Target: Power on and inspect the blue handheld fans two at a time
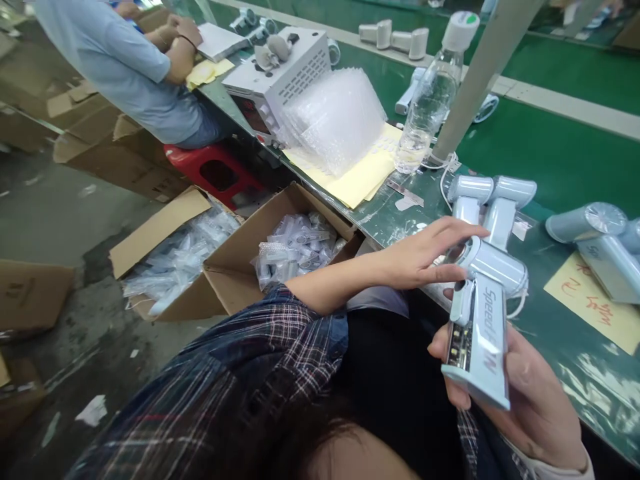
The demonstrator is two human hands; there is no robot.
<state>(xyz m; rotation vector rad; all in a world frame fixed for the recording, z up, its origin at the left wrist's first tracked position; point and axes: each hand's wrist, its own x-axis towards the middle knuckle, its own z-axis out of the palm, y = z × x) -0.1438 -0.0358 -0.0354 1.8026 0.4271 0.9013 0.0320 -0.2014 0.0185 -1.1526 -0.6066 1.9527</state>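
My right hand is wrapped round the handle of a light blue handheld fan with "Speed" lettering on its side. The fan is tilted, its head pointing away from me. On the handle's left side a dark strip with small parts inside is visible. My left hand grips the round end of the fan's head between thumb and fingers; some of its fingertips are hidden. Just beyond the held fan, two more light blue fans lie side by side on the green bench.
Wrapped fans lie by a yellow note at right. A bottle, plastic sleeves and a power supply stand beyond my left arm. An open carton of bagged pieces sits below. A co-worker sits far left.
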